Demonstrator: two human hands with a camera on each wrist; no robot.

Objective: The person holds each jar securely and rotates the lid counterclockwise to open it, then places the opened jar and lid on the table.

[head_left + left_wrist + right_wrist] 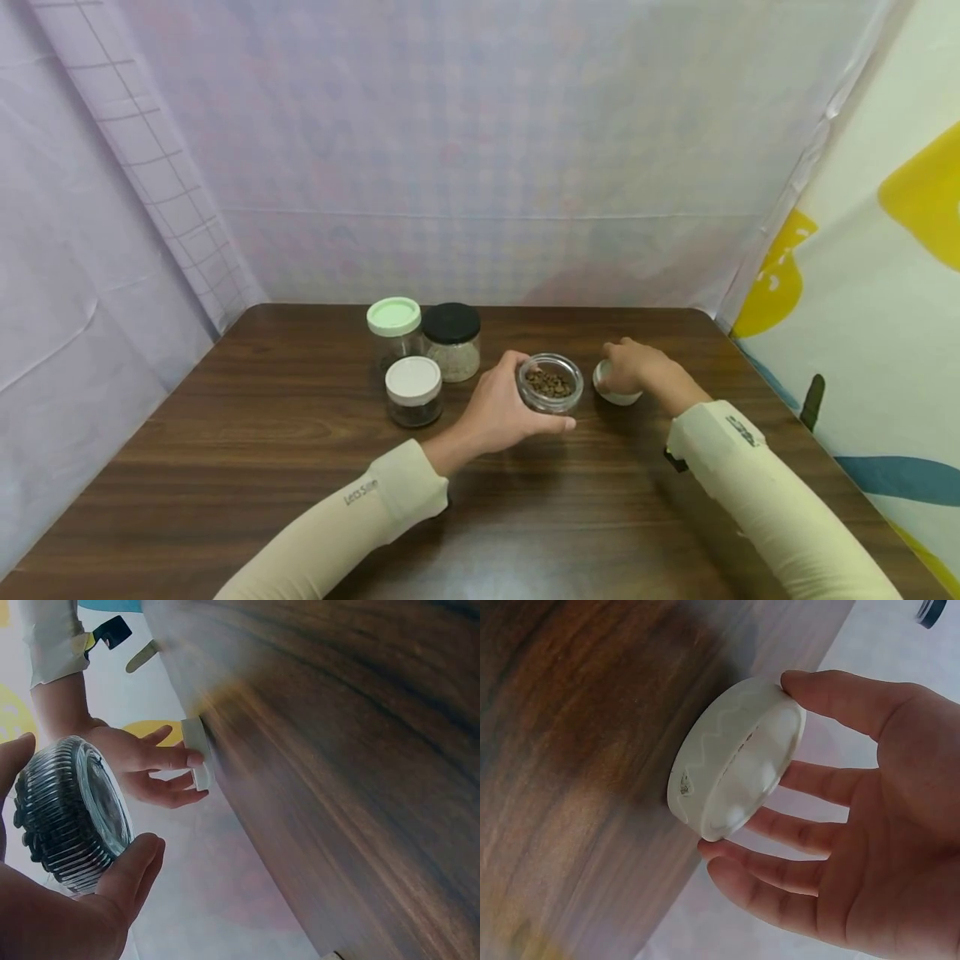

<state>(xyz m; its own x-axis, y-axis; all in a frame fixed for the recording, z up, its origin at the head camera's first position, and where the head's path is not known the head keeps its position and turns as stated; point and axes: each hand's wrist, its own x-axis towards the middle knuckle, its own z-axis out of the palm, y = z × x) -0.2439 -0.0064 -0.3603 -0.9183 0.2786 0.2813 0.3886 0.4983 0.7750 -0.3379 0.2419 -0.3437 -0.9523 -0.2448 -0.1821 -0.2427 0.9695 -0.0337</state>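
In the head view my left hand grips an uncovered clear glass jar round its side. Brown pieces lie inside the jar. The left wrist view shows the jar's ribbed wall between the thumb and fingers. To the right, my right hand holds a round white lid by its edge, down at the tabletop. In the right wrist view the thumb tip meets one side of the lid, and the other fingers reach round the opposite side, their tips partly hidden.
Left of my left hand stand three lidded jars: one with a pale green lid, one with a black lid, one with a white lid. They sit close together on the dark wooden table. Cloth hangs behind the table's back edge.
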